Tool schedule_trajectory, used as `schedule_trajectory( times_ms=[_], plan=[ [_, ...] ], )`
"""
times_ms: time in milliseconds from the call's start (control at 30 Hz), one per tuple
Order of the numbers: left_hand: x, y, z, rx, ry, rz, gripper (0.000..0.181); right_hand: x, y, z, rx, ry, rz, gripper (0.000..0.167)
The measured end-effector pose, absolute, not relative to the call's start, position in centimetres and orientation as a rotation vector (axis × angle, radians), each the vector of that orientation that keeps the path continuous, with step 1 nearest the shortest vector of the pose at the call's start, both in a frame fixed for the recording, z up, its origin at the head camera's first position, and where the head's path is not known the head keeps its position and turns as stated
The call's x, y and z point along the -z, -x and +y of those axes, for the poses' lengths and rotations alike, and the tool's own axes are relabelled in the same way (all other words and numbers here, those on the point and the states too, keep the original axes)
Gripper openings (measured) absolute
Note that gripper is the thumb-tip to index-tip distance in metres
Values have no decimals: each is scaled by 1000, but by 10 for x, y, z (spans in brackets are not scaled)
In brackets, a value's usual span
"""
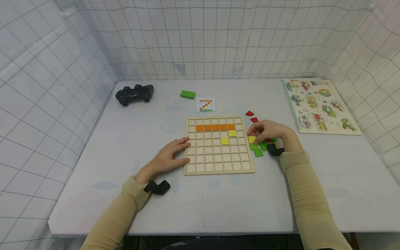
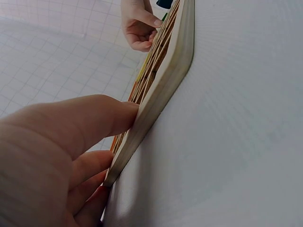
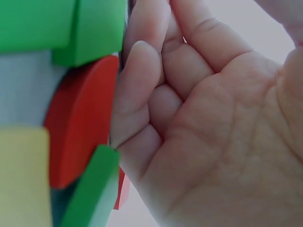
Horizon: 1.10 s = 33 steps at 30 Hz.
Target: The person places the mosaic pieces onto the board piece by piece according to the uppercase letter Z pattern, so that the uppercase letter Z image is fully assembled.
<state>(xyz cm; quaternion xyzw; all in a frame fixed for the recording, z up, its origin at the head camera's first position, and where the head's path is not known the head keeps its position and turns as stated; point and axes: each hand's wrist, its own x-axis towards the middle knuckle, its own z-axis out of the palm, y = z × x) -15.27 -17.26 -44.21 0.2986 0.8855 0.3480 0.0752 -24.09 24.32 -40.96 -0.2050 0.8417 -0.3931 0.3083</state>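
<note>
A wooden grid board [image 1: 251, 163] lies flat, with a row of several orange square tiles [image 1: 215, 127] and two yellow tiles [image 1: 225, 141] in its cells. My left hand [image 1: 167, 157] rests at the board's left edge, thumb and fingertips touching the rim; the left wrist view shows the thumb [image 2: 102, 116] against it. Just beyond the right edge, my right hand [image 1: 270, 131] pinches a yellow square tile [image 1: 251, 139] above green tiles [image 1: 258, 152]. In the right wrist view its fingers are curled beside a red rounded piece [image 3: 80, 123]; the fingertips' contact is hidden there.
Behind the board lies a small pattern card [image 1: 206, 105], with a green block [image 1: 188, 94] to its left. A black game controller [image 1: 135, 94] sits at the far left. A picture puzzle board [image 1: 322, 106] lies at the right. Red pieces [image 1: 249, 113] are behind my right hand.
</note>
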Motion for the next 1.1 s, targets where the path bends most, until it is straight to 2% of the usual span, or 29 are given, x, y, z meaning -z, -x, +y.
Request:
schedule_trajectory(
  times_ms=[1100],
  plan=[
    [442,153,-172,-1056,-903,2650,61,389,235,227,947,516,2432,11]
  ],
)
